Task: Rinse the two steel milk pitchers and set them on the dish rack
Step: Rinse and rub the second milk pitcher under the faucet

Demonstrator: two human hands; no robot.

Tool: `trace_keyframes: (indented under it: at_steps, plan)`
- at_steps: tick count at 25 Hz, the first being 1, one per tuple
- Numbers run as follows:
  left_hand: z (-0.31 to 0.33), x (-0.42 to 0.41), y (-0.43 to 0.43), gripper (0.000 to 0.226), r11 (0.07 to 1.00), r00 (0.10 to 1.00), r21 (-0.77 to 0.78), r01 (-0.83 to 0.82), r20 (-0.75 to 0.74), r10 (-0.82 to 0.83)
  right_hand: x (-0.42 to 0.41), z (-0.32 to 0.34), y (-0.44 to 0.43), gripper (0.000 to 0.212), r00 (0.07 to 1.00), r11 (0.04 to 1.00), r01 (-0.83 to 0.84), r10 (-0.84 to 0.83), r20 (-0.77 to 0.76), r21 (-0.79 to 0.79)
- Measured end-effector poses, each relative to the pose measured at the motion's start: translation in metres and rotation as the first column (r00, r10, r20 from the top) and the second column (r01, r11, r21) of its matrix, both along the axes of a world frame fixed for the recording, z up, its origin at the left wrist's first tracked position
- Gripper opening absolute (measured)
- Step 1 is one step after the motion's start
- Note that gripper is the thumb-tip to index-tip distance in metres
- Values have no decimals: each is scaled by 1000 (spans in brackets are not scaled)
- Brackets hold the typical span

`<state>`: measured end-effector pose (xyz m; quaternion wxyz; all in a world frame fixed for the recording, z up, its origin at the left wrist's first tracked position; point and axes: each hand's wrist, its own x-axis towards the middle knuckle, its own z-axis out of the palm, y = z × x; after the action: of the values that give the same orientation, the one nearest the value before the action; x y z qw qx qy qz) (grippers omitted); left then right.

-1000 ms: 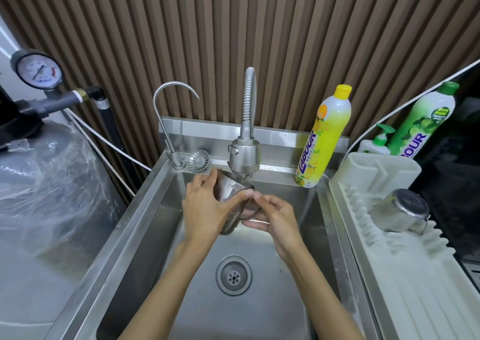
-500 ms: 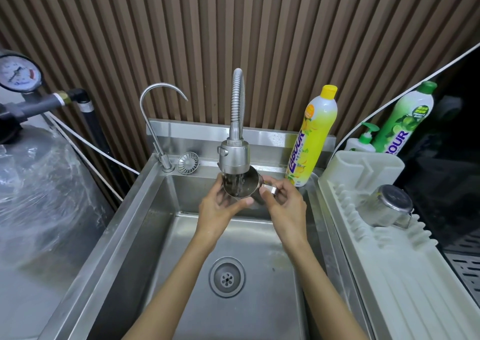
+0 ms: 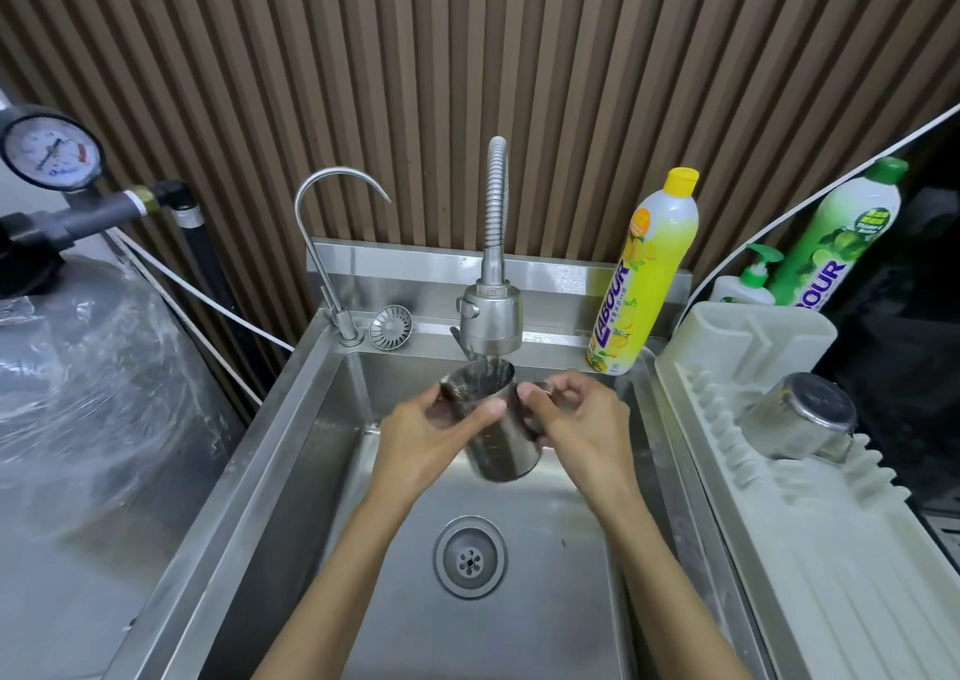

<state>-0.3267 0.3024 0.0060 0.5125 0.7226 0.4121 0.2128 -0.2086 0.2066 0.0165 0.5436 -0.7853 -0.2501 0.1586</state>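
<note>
Under the spray head (image 3: 489, 320), over the sink (image 3: 291, 451), my left hand (image 3: 426, 432) wraps the pitcher (image 3: 496, 427) and my right hand (image 3: 576, 414) pinches what seems its handle; wet steel could slip and clatter before joining the other pitcher (image 3: 800, 422) on the rack (image 3: 831, 549).

A steel milk pitcher (image 3: 498, 430) sits directly below the spray faucet head (image 3: 491, 321), held above the sink basin, its open mouth tipped up and back toward the faucet and its base angled down and forward. Its polished wall is wet and reflects dark streaks; water falls from the faucet into the mouth. Its handle faces right of the faucet. The second steel pitcher (image 3: 800, 422) lies well to the right of the faucet, on its side on the white dish rack (image 3: 831, 549), its flat shiny base turned up and toward the viewer, its mouth hidden.
</note>
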Motion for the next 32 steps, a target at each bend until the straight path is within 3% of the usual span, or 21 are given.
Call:
trace_keyframes:
  at_steps: [2, 3, 6, 9, 13, 16, 18, 20, 23, 26, 27, 29, 32]
  plan:
    - [-3, 4, 5, 35, 985, 988, -123, 124, 104, -112, -3, 5, -3, 28, 982, 1000, 16, -13, 187, -13]
    - [-4, 9, 6, 42, 983, 981, -122, 141, 152, -121, -3, 7, -3, 27, 984, 999, 6, -14, 180, 46]
    - [0, 22, 1, 54, 993, 938, -84, 81, 342, -48, -1, 5, -2, 19, 997, 950, -58, 72, -35, 307]
    - [3, 19, 2, 72, 1000, 899, -3, -26, 436, 24, -5, -12, 7, 19, 945, 891, -120, 237, -225, 437]
    - [14, 3, 5, 86, 961, 973, 228, -159, 202, 113, -15, -36, 14, 14, 788, 851, -47, 353, -504, 522]
    - [20, -6, 7, 78, 929, 983, 327, -175, -1, 185, -21, -27, 9, 15, 795, 900, -65, 307, -522, 431]
    - [19, -7, 6, 47, 956, 985, 250, -154, -39, 168, -18, -12, 6, 18, 866, 954, -45, 185, -465, 297]
    - [13, -3, 6, 26, 989, 991, 61, -132, 23, 131, -12, 6, 4, 21, 958, 995, -16, 44, -283, 102]
    - [-1, 3, 7, 40, 983, 984, -176, 47, 177, -16, -10, 27, -3, 22, 991, 993, 49, -35, 132, -103]
    - [-4, 9, 4, 50, 951, 928, -251, 183, 364, -82, -20, 37, -6, 14, 949, 995, 39, -7, 316, -96]
    - [-4, 11, 3, 51, 951, 905, -249, 184, 420, -65, -21, 37, -6, 7, 956, 999, 8, 4, 295, -38]
    - [1, 14, 2, 51, 962, 873, -224, 155, 486, -27, -16, 31, -1, 22, 988, 993, -54, 38, 151, 101]
    - [7, 12, 5, 65, 999, 888, -32, 25, 459, -8, -8, 11, 6, 27, 961, 935, -105, 184, -209, 340]
